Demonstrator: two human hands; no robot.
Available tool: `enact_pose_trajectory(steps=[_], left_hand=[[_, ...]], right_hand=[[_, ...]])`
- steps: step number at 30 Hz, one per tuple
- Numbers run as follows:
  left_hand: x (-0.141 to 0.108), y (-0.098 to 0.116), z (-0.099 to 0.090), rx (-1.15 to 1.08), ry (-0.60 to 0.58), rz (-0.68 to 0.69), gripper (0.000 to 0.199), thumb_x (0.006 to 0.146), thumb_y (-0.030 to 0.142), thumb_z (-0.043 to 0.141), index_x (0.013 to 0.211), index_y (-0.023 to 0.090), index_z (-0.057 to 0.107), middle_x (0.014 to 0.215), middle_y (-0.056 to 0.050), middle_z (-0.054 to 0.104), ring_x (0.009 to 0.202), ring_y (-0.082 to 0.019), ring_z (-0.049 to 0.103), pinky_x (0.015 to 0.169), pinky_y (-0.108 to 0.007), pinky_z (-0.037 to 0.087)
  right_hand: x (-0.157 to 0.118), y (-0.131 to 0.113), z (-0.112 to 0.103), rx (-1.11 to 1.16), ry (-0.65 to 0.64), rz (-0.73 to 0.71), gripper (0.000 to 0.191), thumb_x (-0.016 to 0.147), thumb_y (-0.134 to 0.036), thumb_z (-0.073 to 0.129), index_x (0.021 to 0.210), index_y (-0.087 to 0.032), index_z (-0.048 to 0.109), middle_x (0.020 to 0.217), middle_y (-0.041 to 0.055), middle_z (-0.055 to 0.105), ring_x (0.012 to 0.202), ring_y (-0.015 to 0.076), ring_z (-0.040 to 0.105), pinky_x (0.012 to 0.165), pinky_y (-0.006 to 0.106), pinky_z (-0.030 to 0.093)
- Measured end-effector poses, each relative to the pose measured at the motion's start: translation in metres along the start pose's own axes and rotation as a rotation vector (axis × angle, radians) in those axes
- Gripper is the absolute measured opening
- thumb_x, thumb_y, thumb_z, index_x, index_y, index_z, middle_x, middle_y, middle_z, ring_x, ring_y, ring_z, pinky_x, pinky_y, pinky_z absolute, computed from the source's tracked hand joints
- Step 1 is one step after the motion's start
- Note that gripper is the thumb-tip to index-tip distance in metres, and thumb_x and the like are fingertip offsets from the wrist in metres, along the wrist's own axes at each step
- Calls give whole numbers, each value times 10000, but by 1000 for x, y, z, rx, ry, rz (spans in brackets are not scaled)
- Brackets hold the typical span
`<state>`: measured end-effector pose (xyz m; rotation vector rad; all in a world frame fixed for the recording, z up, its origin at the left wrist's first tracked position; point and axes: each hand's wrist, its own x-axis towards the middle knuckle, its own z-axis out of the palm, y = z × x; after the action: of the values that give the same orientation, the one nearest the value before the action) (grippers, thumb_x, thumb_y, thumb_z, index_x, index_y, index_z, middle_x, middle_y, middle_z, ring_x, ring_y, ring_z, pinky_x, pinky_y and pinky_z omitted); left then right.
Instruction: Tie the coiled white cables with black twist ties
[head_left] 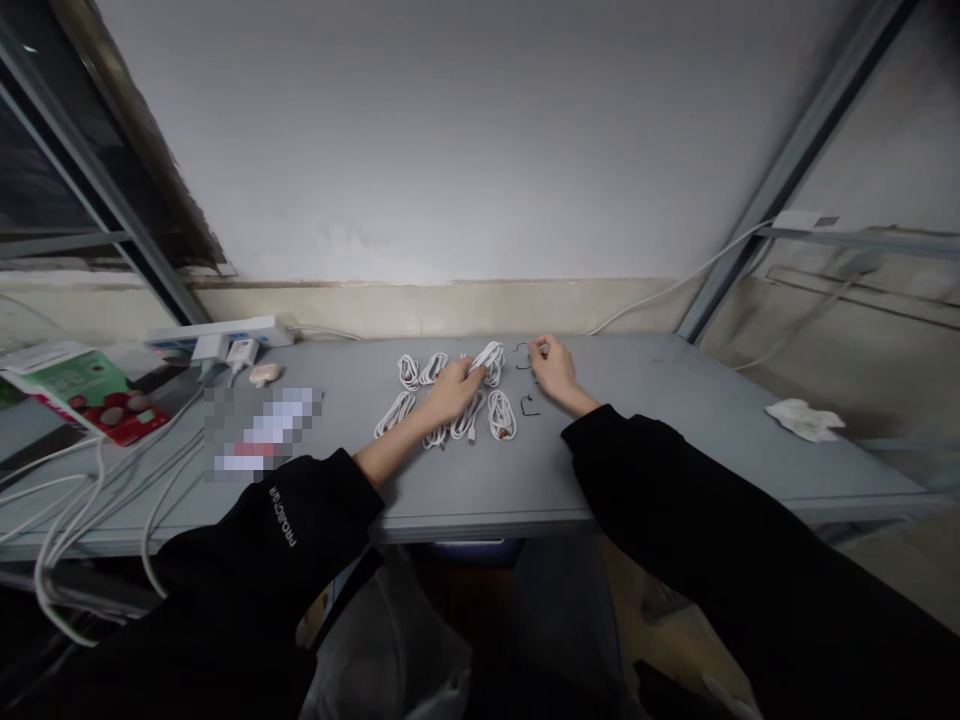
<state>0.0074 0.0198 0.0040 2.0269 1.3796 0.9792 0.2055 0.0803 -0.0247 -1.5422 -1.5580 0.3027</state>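
Several coiled white cables (501, 414) lie long axis near-far, in two rows, on the grey table (712, 420), near edge close by. Your left hand (454, 392) grips the far coil (489, 365), fingers curled; your right hand (551, 368) is pinched, hold unclear, beside black wire ties (529, 405).

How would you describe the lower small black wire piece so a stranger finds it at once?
On the grey table, find the coiled white cables. Just right of their lower row lies a small black curved wire, below the right hand; unlike the coils, it is thin and dark.
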Motion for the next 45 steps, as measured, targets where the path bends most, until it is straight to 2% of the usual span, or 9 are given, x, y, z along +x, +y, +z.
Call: enact_pose_trajectory(steps=[4, 9, 12, 15, 19, 24, 33, 38, 45], left_hand=[[0, 0, 0, 2, -2, 9, 243, 891, 273, 390, 729, 187, 549, 610, 0, 479, 614, -156, 450, 619, -315, 318], [0, -1, 0, -5, 3, -10, 250, 895, 289, 396, 756, 169, 566, 610, 10, 476, 608, -149, 448, 608, -300, 318], [1, -2, 1, -4, 3, -5, 257, 900, 300, 398, 765, 168, 572, 604, 17, 472, 609, -149, 448, 611, -295, 317], [0, -1, 1, -36, 1, -13, 285, 912, 325, 406, 720, 174, 554, 595, 17, 476, 619, -151, 453, 628, -296, 327], [-4, 6, 0, -136, 34, 29, 393, 957, 378, 354, 646, 189, 504, 583, 4, 487, 643, -163, 467, 652, -301, 346], [-7, 10, 2, -276, 68, 84, 418, 977, 373, 345, 650, 178, 517, 576, 12, 473, 615, -147, 442, 621, -284, 315], [0, 3, 7, -565, 138, 143, 330, 930, 307, 457, 644, 155, 523, 576, 31, 454, 570, -100, 397, 565, -238, 304], [-3, 13, 5, -794, 148, -80, 292, 877, 329, 550, 649, 146, 535, 512, 48, 423, 453, -64, 331, 450, -212, 224], [0, 16, -1, -1121, -53, -198, 303, 867, 336, 563, 648, 130, 530, 487, 41, 433, 348, -18, 249, 372, -175, 120]], right_hand=[[-1, -1, -1, -49, -1, -1, 189, 907, -380, 442, 842, -220, 518, 778, 62, 650, 720, 215, 587, 729, 337, 392], [-1, -1, 0, -122, 41, -17, 186, 889, -346, 490, 782, -206, 552, 784, 56, 665, 806, 227, 587, 801, 376, 377], [-3, -5, 0, 24, 145, -122, 219, 895, -378, 486, 769, -206, 537, 822, 59, 657, 819, 212, 585, 771, 357, 398], [-13, -19, -1, 290, 196, -321, 261, 918, -448, 452, 822, -216, 525, 736, 23, 611, 699, 164, 557, 643, 299, 405], [-38, -42, 1, 411, 110, -539, 240, 925, -436, 484, 865, -213, 550, 682, -4, 571, 598, 127, 513, 569, 272, 392], [-57, -52, 6, 409, -64, -654, 217, 940, -401, 487, 874, -217, 581, 698, 0, 587, 594, 124, 510, 542, 267, 386], [-53, -50, 6, 418, -139, -616, 187, 917, -357, 518, 849, -205, 604, 725, 12, 637, 615, 131, 542, 563, 276, 398], [-53, -53, 5, 499, -211, -535, 253, 911, -412, 532, 812, -199, 628, 760, 30, 674, 696, 154, 612, 598, 287, 432], [-49, -55, 5, 626, -278, -394, 324, 838, -509, 616, 745, -202, 670, 786, 44, 710, 735, 168, 639, 692, 321, 491]])
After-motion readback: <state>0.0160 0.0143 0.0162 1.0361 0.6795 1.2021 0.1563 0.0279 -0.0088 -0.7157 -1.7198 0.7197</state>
